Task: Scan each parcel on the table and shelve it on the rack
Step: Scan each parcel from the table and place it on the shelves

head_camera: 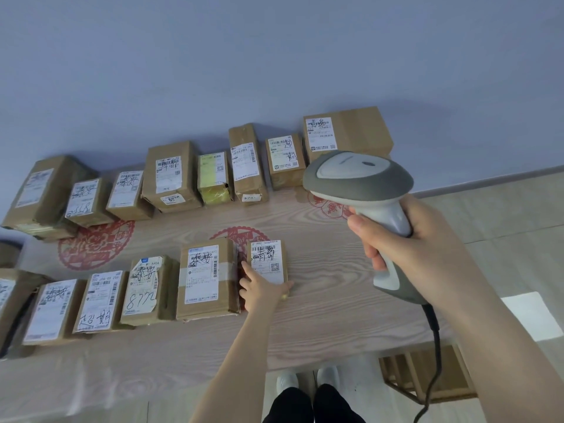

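Left hand (262, 290): reaches forward with the arm stretched over the table (320, 325) and grips the near left corner of the small parcel (268, 261). The forefinger lies up the parcel's left side and the other fingers curl over its near edge.
Right hand (396, 239): raised above and to the right of the small parcel, clenched round the grip of the scanner (357, 178).
Scanner: its grey head tips forward and down, up and right of the small parcel. Its cable (435, 346) drops from the butt.
Small parcel: lies flat on the table, label up, at the right end of the near row.
Taped parcel (204, 279): just left of the small parcel, with the forefinger in the gap between them.
Back row of parcels (171, 175): beyond the small parcel, against the wall.
Hidden: the hand covers the near end of the small parcel's label, and the scanner's window faces away.
Cut off: the parcels far left of the small parcel run out of frame.
Hard to make out: the printed label text is too small to read.
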